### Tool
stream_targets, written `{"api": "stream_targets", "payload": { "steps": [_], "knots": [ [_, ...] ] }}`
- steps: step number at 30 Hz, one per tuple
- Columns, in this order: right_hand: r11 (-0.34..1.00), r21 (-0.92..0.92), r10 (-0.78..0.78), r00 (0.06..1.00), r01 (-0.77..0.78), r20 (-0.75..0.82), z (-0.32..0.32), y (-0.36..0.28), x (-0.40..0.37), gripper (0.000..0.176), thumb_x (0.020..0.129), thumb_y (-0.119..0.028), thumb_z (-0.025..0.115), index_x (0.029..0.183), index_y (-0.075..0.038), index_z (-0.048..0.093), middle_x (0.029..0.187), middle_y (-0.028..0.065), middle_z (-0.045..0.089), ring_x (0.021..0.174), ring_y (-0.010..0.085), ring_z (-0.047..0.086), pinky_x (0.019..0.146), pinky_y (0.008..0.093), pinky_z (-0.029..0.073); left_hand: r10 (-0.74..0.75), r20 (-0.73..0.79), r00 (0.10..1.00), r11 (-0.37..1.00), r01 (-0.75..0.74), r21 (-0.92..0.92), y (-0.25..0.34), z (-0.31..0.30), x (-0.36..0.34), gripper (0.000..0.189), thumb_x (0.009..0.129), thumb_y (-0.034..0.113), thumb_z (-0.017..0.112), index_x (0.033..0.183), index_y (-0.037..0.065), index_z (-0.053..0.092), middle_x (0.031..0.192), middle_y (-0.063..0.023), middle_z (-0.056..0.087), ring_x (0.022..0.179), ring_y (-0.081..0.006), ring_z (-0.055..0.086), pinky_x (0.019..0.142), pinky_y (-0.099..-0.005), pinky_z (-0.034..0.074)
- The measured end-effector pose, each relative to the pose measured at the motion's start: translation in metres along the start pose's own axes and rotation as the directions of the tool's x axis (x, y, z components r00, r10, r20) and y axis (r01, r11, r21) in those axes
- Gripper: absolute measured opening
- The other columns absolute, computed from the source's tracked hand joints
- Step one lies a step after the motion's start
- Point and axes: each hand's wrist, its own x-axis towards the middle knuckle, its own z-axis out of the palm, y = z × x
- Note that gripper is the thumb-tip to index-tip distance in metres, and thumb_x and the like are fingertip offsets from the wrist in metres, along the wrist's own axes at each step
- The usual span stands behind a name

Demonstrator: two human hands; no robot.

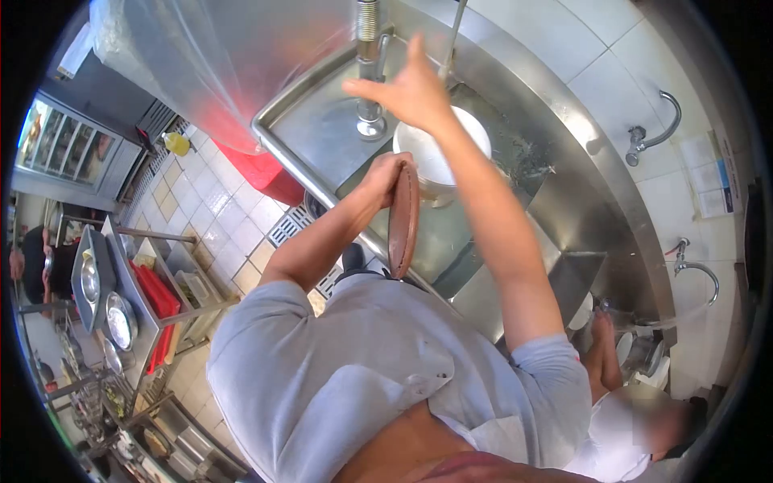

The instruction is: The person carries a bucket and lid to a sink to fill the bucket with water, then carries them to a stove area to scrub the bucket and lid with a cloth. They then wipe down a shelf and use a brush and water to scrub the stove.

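My left hand (390,177) grips the top end of a brown, oval, flat object (405,221), which is tilted nearly edge-on before my body. Fingers spread and slightly blurred, my right hand (412,90) is raised beside the metal sprayer tap (369,80); nothing shows in it. Below that hand, a round white container (437,161) stands in the steel sink (564,217), partly covered by my right forearm. Water and small bits of debris lie in the sink basin.
A co-worker (620,431) is at the sink's lower right, by several dishes. Wall taps (660,133) line the right. On the left are a red bin (262,173), a steel cart (165,310) with metal bowls and red trays, a glass-door fridge (68,149) and another person (36,262).
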Motion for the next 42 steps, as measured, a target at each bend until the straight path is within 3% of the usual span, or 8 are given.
{"api": "stream_targets", "payload": {
  "steps": [1,4,7,10,19,28,31,42],
  "knots": [
    [1.000,-0.009,0.001,0.998,-0.002,-0.061,0.034,0.000,0.019,0.138,0.065,-0.057,0.090,0.153,0.019,0.015,0.147,0.0344,0.048,0.138,0.0386,0.051,0.112,0.0380,0.043,0.039,-0.030,0.999,0.999,-0.039,0.013,0.004,-0.012,-0.005,0.024,0.076,0.023,0.071,0.093,0.008,0.063,0.080,-0.0092,0.056,0.061,-0.0230,0.058,0.052,-0.0388,0.045],
    [0.962,0.273,0.049,0.982,0.003,-0.180,0.081,-0.009,0.049,0.089,0.075,-0.040,0.083,0.140,0.011,0.048,0.126,0.0286,0.066,0.119,0.0388,0.064,0.101,0.0406,0.050,0.053,-0.023,0.998,0.999,-0.053,0.003,0.002,-0.059,0.011,0.016,0.078,0.021,0.069,0.086,0.008,0.062,0.074,-0.0088,0.053,0.061,-0.0237,0.057,0.052,-0.0399,0.045],
    [0.987,0.156,-0.008,0.970,0.047,-0.241,0.099,-0.015,0.083,0.055,0.078,-0.026,0.074,0.120,0.005,0.057,0.099,0.0256,0.072,0.093,0.0429,0.070,0.086,0.0476,0.054,0.082,-0.101,0.992,0.994,-0.088,-0.062,0.016,-0.077,0.003,0.010,0.083,0.019,0.064,0.082,0.009,0.062,0.071,-0.0082,0.054,0.062,-0.0238,0.058,0.054,-0.0406,0.046],
    [0.998,0.047,-0.021,0.950,0.037,-0.312,0.100,-0.026,0.101,0.039,0.097,-0.031,0.062,0.119,0.000,0.059,0.100,0.0270,0.071,0.096,0.0458,0.068,0.084,0.0523,0.053,0.106,-0.121,0.987,0.977,-0.126,-0.175,0.027,-0.106,0.019,0.009,0.087,0.017,0.059,0.082,0.010,0.062,0.075,-0.0086,0.058,0.064,-0.0243,0.059,0.056,-0.0434,0.048],
    [0.997,0.037,-0.046,0.929,0.064,-0.367,0.135,0.022,0.117,0.019,0.082,-0.017,0.069,0.089,-0.001,0.062,0.082,0.0217,0.070,0.083,0.0440,0.068,0.079,0.0502,0.052,0.236,-0.242,0.941,0.950,-0.276,-0.144,0.045,-0.154,0.069,0.010,0.085,0.012,0.061,0.085,0.003,0.063,0.074,-0.0088,0.062,0.063,-0.0237,0.062,0.058,-0.0413,0.052],
    [0.996,0.051,-0.042,0.923,0.067,-0.381,0.146,0.015,0.137,0.036,0.086,-0.037,0.075,0.088,-0.002,0.066,0.081,0.0205,0.071,0.081,0.0416,0.069,0.077,0.0479,0.053,0.290,-0.284,0.914,0.943,-0.324,-0.079,0.048,-0.168,0.078,0.032,0.080,0.011,0.066,0.109,-0.001,0.064,0.097,-0.0115,0.068,0.084,-0.0227,0.066,0.073,-0.0359,0.054],
    [0.999,0.011,0.039,0.938,-0.038,-0.345,0.132,-0.011,0.141,0.042,0.096,-0.038,0.065,0.101,0.003,0.070,0.084,0.0282,0.071,0.087,0.0462,0.070,0.076,0.0504,0.052,0.313,-0.283,0.907,0.936,-0.345,-0.070,0.044,-0.171,0.080,0.038,0.078,0.018,0.075,0.107,-0.003,0.061,0.094,-0.0114,0.067,0.083,-0.0209,0.064,0.076,-0.0365,0.053],
    [0.998,0.059,0.026,0.921,-0.003,-0.388,0.104,-0.043,0.146,0.046,0.096,-0.041,0.066,0.086,0.004,0.070,0.075,0.0262,0.069,0.075,0.0424,0.070,0.071,0.0485,0.051,0.324,-0.260,0.910,0.941,-0.338,-0.010,0.048,-0.171,0.072,0.043,0.078,0.022,0.075,0.110,-0.004,0.061,0.099,-0.0126,0.067,0.086,-0.0207,0.064,0.077,-0.0358,0.053]
  ]
}}
